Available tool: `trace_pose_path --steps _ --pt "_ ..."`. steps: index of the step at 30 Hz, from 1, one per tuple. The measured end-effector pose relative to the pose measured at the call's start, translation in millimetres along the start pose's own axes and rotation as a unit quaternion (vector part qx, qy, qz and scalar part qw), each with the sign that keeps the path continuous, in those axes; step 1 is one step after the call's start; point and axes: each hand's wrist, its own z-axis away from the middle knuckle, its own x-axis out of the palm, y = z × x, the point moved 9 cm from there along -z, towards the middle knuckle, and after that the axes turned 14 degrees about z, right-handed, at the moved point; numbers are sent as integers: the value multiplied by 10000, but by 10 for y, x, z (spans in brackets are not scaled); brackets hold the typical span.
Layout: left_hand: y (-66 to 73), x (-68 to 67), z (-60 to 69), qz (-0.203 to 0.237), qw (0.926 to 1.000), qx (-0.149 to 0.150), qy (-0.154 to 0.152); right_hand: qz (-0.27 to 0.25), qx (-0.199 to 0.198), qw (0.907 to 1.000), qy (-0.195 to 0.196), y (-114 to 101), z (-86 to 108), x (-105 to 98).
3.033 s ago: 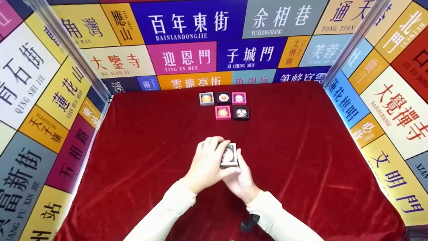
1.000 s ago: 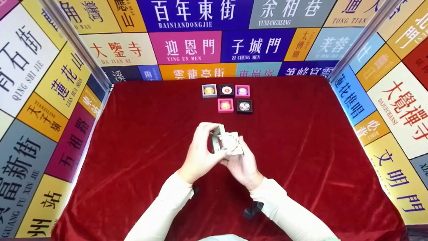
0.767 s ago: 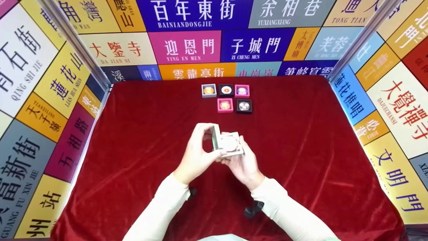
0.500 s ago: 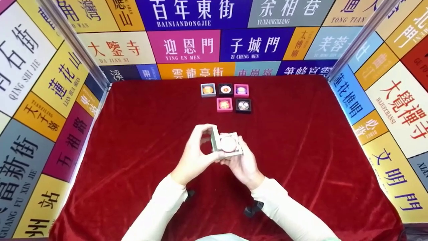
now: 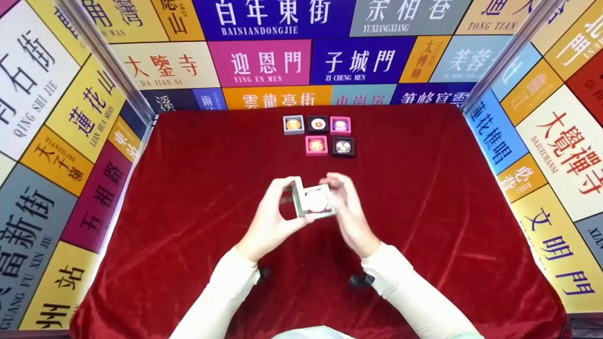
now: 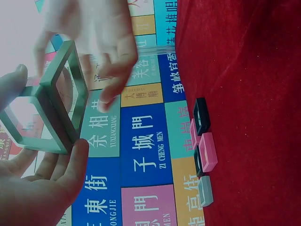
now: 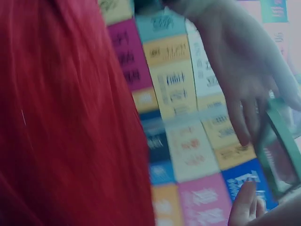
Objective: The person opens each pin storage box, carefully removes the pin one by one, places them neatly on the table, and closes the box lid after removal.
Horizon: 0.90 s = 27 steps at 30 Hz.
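In the head view my left hand grips a small pale-green hinged display frame by its raised half, with the thumb along the lower edge. The frame stands open like a book, and a round pale disc shows in its right half. The left wrist view shows the green rims with clear panes between them, held by curled left fingers. Beside the frame's right edge is my right hand, blurred, its fingers loosely bent and holding nothing. The right wrist view is blurred too.
On the red velvet cloth, toward the back, sit several small framed boxes: grey, black, pink, another pink and another black. Panels with Chinese lettering wall in the back and both sides.
Three seconds ago the frame was closed between both hands; it was then opened. Since half a second ago the right hand has come off its underside and moved right, while the left keeps hold.
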Motion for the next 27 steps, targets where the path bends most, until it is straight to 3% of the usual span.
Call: trace_pose_path --steps 2,4,7,10,16,23,27 --pt "3 -8 11 6 10000 -8 45 706 -516 9960 -173 -145 -33 -14" --pt "0 -18 21 23 9999 -62 88 1337 -832 9865 -458 -249 -55 7" --pt "-5 -28 39 32 9998 -124 126 2071 -1034 9694 -821 -334 -64 49" --pt "-4 -31 49 64 9998 -149 135 2588 -1082 9552 -946 -373 -57 68" --pt "-110 -60 80 70 9997 -137 176 3236 -1224 9343 -855 -398 -56 91" --pt "-377 -91 133 -114 9999 -53 88 4127 -1955 8868 -707 -445 -32 137" --pt "-409 -90 148 -201 9998 -16 -30 4162 -2258 8790 -559 -507 -8 118"
